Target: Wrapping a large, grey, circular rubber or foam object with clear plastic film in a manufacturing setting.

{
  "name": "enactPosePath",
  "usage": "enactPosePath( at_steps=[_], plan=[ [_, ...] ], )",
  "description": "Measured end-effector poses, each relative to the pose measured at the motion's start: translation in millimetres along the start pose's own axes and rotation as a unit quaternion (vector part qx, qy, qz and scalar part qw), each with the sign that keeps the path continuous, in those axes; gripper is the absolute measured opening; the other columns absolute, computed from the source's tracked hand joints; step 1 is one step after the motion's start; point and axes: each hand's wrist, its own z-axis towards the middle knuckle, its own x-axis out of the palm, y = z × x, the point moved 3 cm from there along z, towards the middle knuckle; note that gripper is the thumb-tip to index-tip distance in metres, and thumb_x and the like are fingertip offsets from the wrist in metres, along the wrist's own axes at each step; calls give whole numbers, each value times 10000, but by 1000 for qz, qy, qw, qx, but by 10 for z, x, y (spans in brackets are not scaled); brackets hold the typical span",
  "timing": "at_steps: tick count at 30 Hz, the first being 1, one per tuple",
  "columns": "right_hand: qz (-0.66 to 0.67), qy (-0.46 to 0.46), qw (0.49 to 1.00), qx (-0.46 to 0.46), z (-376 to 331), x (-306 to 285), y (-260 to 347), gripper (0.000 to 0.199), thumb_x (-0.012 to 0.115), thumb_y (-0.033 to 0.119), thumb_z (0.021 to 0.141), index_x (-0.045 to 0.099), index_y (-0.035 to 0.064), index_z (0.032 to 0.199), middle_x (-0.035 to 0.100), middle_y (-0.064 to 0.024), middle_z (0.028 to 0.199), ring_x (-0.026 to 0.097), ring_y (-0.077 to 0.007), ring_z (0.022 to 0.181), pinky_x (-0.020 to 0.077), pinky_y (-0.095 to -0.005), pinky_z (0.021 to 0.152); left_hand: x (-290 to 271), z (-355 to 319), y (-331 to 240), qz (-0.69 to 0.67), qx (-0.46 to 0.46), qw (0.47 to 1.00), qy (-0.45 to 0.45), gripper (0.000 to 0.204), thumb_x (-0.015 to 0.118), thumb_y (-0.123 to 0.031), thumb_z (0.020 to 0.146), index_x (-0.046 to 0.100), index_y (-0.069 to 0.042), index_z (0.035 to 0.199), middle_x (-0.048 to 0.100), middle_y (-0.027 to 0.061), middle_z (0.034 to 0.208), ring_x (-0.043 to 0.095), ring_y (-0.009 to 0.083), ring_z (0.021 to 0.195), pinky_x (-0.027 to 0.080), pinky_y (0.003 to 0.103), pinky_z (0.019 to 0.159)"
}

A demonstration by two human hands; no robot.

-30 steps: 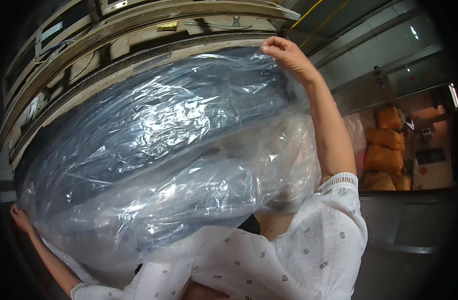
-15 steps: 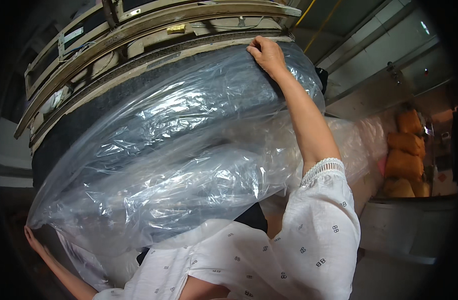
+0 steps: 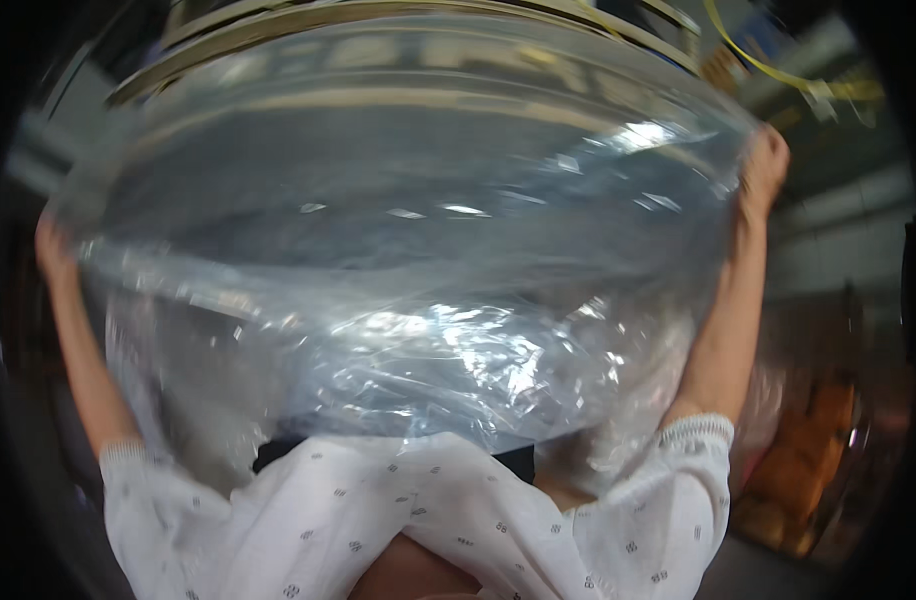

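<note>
A wide clear plastic sheet (image 3: 448,350) is stretched between my two raised hands, crinkled and shiny toward my body. My left hand (image 3: 53,245), somewhat blurred, is closed on its left edge. At the upper right, my right hand (image 3: 766,165) grips the other side in a closed fist. Through the film shows a dark flat surface (image 3: 378,150), with a pale strip along its far edge. Whether the sheet touches that surface I cannot tell.
Beyond the dark surface runs a pale frame with rails (image 3: 278,22). A yellow hose or cord (image 3: 778,72) hangs at the upper right. Orange bundles (image 3: 803,455) sit low on the right, blurred.
Both hands have risen and spread apart, the left going up and the right moving outward to the right. The plastic sheet is now pulled wide and lifted across the dark surface.
</note>
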Motion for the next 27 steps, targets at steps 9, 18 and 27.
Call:
enactPosePath(
  at_steps=[9, 18, 27],
  plan=[
    [-155, 70, 985, -28, -310, -157, -1254, 275, 562, 255, 880, 567, -15, 930, 540, -33, 806, 472, -129, 749, 408, -258, 703, 2412, 245, 454, 50, 23, 987, -154, 175, 573, -201, 859, 606, -46, 933, 599, 4, 761, 542, 69, 733, 431, 231, 664],
    [-264, 50, 963, -10, -59, -54, -1315, 339, 542, 311, 884, 563, -24, 927, 561, -80, 797, 485, -176, 730, 415, -296, 705, 2853, 565, 324, 108, 15, 981, -160, 235, 625, -254, 803, 639, -39, 897, 582, -13, 700, 509, 73, 664, 404, 235, 625],
    [-367, 4, 928, -66, 125, -158, -1441, 363, 600, 309, 824, 526, -41, 887, 498, -137, 858, 447, -245, 817, 386, -343, 770, 2807, 655, 453, 193, -12, 950, -245, 289, 687, -302, 687, 601, -60, 819, 588, 18, 703, 557, 140, 689, 438, 293, 668]
  ],
)
